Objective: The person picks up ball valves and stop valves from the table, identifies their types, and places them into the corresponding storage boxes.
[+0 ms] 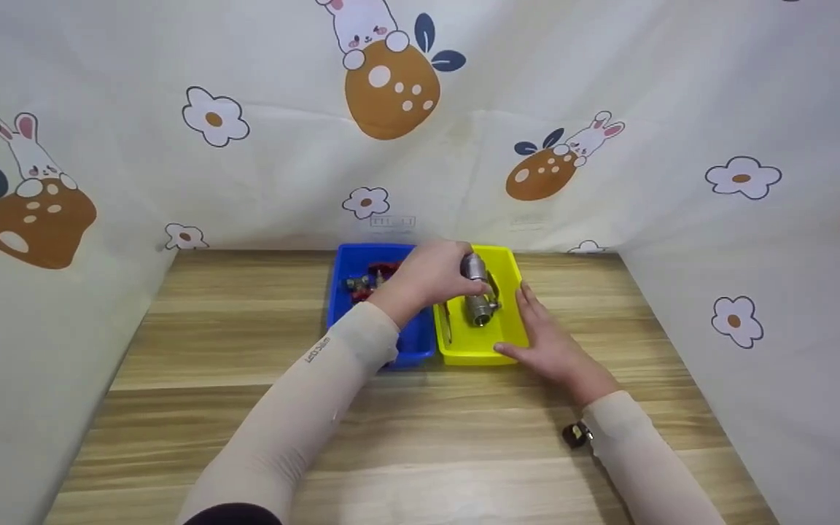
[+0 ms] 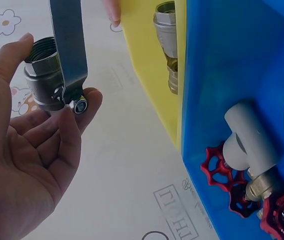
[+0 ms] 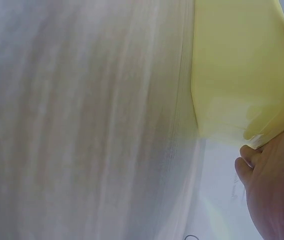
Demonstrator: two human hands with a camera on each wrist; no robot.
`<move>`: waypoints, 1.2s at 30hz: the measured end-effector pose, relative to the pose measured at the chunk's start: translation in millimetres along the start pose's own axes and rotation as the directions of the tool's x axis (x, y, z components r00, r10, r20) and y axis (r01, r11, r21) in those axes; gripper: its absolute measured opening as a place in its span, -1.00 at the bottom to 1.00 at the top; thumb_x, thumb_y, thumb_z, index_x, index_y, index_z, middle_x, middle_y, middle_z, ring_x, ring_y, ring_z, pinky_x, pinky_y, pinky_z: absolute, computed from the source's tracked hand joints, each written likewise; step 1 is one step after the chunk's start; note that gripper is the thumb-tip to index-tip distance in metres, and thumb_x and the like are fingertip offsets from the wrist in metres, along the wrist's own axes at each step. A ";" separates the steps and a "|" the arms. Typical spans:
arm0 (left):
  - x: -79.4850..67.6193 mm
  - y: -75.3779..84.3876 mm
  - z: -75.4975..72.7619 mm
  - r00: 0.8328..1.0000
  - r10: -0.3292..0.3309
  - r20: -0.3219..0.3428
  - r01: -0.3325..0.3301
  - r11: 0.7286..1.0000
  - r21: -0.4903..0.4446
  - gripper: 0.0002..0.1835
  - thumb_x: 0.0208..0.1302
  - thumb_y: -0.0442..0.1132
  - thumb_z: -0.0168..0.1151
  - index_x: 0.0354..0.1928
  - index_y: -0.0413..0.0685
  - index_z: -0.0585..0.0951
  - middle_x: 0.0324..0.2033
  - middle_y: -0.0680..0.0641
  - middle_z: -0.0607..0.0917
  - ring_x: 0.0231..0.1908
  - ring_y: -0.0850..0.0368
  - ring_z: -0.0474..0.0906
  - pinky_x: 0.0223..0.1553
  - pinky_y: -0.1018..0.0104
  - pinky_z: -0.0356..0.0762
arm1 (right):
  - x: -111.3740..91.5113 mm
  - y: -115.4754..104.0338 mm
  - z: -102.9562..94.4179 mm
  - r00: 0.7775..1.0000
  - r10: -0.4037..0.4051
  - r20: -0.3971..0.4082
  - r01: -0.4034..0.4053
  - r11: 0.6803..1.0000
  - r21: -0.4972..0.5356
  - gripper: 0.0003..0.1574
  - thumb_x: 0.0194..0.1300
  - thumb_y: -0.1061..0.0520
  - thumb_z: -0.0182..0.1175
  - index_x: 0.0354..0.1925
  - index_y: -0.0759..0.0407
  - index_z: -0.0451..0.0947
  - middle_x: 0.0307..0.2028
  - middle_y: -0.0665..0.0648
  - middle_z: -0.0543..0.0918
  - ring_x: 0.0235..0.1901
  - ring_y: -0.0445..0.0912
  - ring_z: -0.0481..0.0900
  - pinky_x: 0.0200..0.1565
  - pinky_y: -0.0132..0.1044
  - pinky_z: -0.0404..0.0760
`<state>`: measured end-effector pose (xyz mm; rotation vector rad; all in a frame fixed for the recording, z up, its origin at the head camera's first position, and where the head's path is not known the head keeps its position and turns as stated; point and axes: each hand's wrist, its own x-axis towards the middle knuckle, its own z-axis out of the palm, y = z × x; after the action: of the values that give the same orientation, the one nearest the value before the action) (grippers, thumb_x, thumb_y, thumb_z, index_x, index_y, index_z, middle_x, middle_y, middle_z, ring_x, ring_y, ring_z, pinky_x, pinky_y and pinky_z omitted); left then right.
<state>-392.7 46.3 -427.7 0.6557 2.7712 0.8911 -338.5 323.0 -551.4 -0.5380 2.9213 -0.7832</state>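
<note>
My left hand [image 1: 434, 271] is over the yellow bin [image 1: 475, 357]. Between its thumb and fingers it grips a metal ball valve [image 2: 44, 80] with a flat steel lever, whose threaded opening shows in the left wrist view. Below, another metal valve or fitting [image 1: 481, 315] lies inside the yellow bin, partly covered by the hand in the head view. Against the bin's right side rests my right hand [image 1: 547, 346], fingers extended along the outer wall and thumb at the front rim. The right wrist view shows this hand beside the yellow wall.
A blue bin [image 1: 416, 357] adjoins the yellow one on the left. It holds several valves with red handwheels [image 2: 217, 167] and a grey tee fitting [image 2: 249, 137]. Behind the wooden table [image 1: 245, 306] hangs a printed curtain [image 1: 281, 175], which also borders both sides.
</note>
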 end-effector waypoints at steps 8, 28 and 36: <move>6.0 0.1 8.7 1.000 -0.030 -0.004 0.029 0.999 -0.036 -0.34 0.32 0.20 0.61 0.31 0.04 0.66 -0.12 0.05 0.74 -0.23 0.13 0.75 -0.24 0.31 0.82 | 0.0 -0.2 0.1 1.000 0.003 0.007 -0.003 1.000 -0.006 0.50 0.47 -0.46 0.35 0.80 0.24 -0.27 0.81 0.15 -0.33 0.74 0.27 -0.14 0.67 0.24 0.00; 14.4 -13.9 26.4 0.997 -0.069 -0.018 0.069 0.998 -0.011 -0.47 0.32 0.12 0.63 0.17 0.03 0.69 -0.19 0.08 0.73 -0.21 0.12 0.73 -0.04 0.25 0.82 | -1.0 -0.6 2.0 1.000 0.003 0.000 -0.003 1.000 0.005 0.47 0.49 -0.39 0.37 0.81 0.21 -0.28 0.81 0.14 -0.34 0.75 0.25 -0.16 0.66 0.24 0.01; 18.5 -15.9 29.2 0.997 -0.072 -0.020 0.073 0.996 0.042 -0.48 0.32 0.18 0.62 0.10 0.04 0.70 -0.26 0.07 0.73 -0.25 0.10 0.70 -0.06 0.26 0.79 | -0.8 0.1 1.3 1.000 0.003 -0.004 -0.003 1.000 0.005 0.45 0.49 -0.39 0.38 0.81 0.22 -0.25 0.81 0.13 -0.33 0.75 0.25 -0.16 0.66 0.24 -0.01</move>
<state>-406.8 58.1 -460.9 0.5519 2.8176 0.8295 -337.6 322.7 -552.6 -0.5316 2.9227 -0.7918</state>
